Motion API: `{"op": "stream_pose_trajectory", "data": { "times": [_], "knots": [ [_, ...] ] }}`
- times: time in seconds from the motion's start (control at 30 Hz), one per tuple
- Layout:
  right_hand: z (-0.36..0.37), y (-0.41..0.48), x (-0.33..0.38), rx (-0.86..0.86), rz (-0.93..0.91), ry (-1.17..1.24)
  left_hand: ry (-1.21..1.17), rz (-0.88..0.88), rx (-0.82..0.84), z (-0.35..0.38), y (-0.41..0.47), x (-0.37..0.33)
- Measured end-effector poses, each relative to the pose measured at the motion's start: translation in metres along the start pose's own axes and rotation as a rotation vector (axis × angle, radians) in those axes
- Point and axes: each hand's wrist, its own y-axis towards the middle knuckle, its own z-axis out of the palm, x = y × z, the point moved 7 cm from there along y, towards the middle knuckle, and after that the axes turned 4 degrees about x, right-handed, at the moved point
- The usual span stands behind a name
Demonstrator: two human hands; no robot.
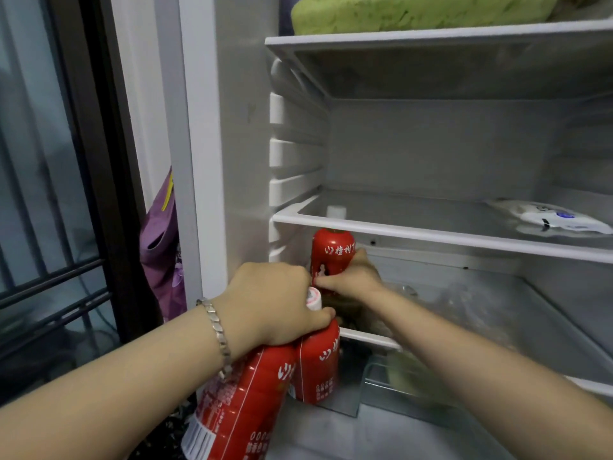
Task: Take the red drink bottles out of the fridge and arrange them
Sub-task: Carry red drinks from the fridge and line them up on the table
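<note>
The fridge (232, 127) stands open in front of me. My left hand (272, 303), with a silver bracelet on the wrist, grips two red drink bottles by their necks: one (238, 403) hangs at the lower left, the other (318, 366) hangs beside it with its white cap showing between my fingers. A third red bottle (331, 252) stands upright at the left of the lower shelf, its white cap seen through the glass shelf above. My right hand (351, 277) is wrapped around the middle of this bottle.
A glass shelf (431, 235) lies just above the third bottle, with a white packet (560, 219) on its right. A green bag (414, 11) sits on the top shelf. Clear bags of food lie behind my right arm. A purple bag (162, 254) hangs left of the fridge.
</note>
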Motion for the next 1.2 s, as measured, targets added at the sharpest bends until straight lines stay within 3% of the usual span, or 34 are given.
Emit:
{"op": "stream_pose_trajectory", "data": {
  "times": [0.3, 0.37, 0.43, 0.57, 0.73, 0.9, 1.03, 1.2],
  "knots": [
    [-0.034, -0.091, 0.009, 0.222, -0.115, 0.259, -0.006, 0.041, 0.024, 0.007, -0.002, -0.001],
    [-0.037, -0.092, 0.019, 0.156, -0.130, 0.439, -0.015, 0.053, 0.018, 0.007, -0.003, -0.002],
    [-0.046, -0.091, 0.027, -0.027, -0.165, 0.485, -0.018, 0.064, 0.012, 0.006, -0.003, -0.002],
    [-0.062, -0.100, 0.037, -0.232, -0.227, 0.264, -0.030, 0.111, 0.022, 0.005, -0.005, -0.004],
    [-0.071, -0.125, 0.036, -0.268, -0.288, 0.049, -0.061, 0.158, -0.001, 0.006, -0.006, -0.005],
    [-0.078, -0.162, 0.058, -0.336, -0.514, -0.223, -0.074, 0.222, -0.027, 0.008, -0.015, -0.017],
    [-0.094, -0.189, 0.053, -0.423, -0.371, -0.450, -0.066, 0.245, -0.118, -0.001, -0.039, -0.032],
    [-0.104, -0.238, 0.040, -0.327, -0.360, -0.527, -0.071, 0.211, -0.191, -0.017, -0.088, -0.056]
  ]
}}
